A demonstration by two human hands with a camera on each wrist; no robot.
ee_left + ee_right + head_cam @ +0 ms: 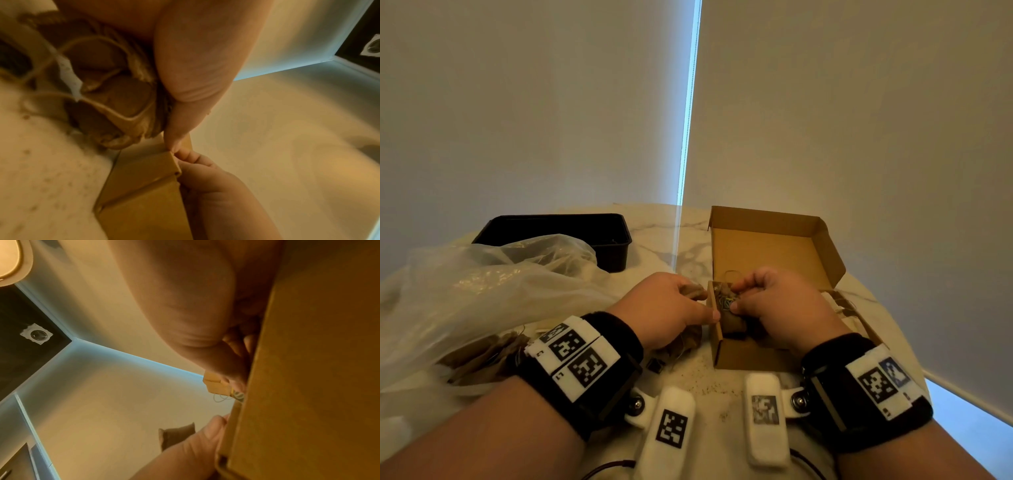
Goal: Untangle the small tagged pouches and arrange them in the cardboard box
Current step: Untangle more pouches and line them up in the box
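Note:
An open cardboard box (763, 246) stands on the marble table, its lid raised at the back. My left hand (690, 301) grips a bundle of brown pouches (115, 91) wound with pale strings, just outside the box's left wall, and its thumb (180, 129) touches that wall's top edge. Inside the box's near left corner, my right hand (736, 297) pinches a pouch's blue-and-yellow tag (727, 303) between thumb and forefinger. Dark pouches (734, 327) lie in the box beneath it. The right wrist view is mostly filled by the box wall (308, 369); the tag (238, 395) peeks past it.
A black plastic tray (558, 236) sits at the back left behind a crumpled clear plastic bag (482, 284). More brown pouches (486, 356) are heaped on the table at the left. Loose strings and pale pouches (846, 308) lie right of the box. Crumbs (702, 380) dot the near table.

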